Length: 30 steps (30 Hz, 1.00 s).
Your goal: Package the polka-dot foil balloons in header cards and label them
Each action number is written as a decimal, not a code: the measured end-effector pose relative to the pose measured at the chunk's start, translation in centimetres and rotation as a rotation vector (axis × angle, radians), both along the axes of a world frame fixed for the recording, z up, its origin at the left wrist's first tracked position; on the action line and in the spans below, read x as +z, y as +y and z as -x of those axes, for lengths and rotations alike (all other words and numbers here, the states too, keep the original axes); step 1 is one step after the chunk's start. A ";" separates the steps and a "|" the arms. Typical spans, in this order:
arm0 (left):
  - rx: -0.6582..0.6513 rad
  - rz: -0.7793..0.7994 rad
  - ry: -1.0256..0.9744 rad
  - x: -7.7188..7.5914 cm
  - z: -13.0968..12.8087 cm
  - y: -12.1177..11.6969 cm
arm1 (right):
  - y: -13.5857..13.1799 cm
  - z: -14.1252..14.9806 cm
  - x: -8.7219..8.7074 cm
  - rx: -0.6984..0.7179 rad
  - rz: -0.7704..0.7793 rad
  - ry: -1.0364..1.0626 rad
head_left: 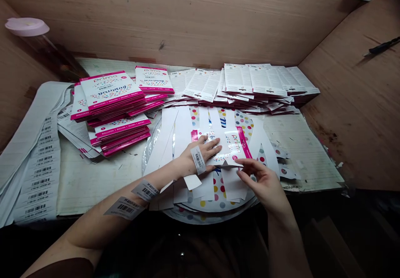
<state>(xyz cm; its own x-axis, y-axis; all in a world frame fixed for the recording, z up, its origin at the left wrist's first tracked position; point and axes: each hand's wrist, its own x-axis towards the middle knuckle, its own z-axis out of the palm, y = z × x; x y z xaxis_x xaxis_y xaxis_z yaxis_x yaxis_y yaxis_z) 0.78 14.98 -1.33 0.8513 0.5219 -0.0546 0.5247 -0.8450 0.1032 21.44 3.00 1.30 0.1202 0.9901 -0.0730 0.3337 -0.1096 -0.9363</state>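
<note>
A white and magenta balloon packet (229, 145) printed "Prima" lies turned sideways on a pile of round foil balloons (218, 190) with coloured dots. My left hand (201, 155) rests flat across the packet, fingers spread. A barcode label (198, 160) clings to the back of that hand, and two more barcode labels (125, 208) stick to the forearm. At the packet's near edge, my right hand (261, 178) has thumb and fingers bent around a slightly raised flap. White paper strips (164, 145) cover much of the balloons. The packet's underside is hidden.
Stacked balloon packets (109, 90) stand at the left back; face-down packets (268, 80) run along the back right. A long sheet of barcode labels (37, 174) hangs at the left. A lidded bottle (46, 47) leans in the corner. Board walls (187, 20) enclose the table.
</note>
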 end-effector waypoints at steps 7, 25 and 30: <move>-0.045 0.063 -0.116 -0.7 0.0 0.3 | 8.5 -0.8 -2.3 0.148 -0.305 -0.308; 0.027 0.241 -0.378 -2.9 0.4 0.5 | 10.6 -1.0 -5.5 0.099 -0.204 -0.382; 0.012 0.216 -0.360 -2.0 0.3 0.9 | 10.8 -1.0 -5.6 0.101 -0.183 -0.393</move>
<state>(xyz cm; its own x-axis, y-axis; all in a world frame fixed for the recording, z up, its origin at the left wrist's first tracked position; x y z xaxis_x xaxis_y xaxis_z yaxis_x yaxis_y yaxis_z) 0.51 15.91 -3.35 0.8300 0.5408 0.1366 0.4320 -0.7781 0.4559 22.46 13.79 -4.34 0.0063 0.9907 0.1361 0.6691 0.0969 -0.7368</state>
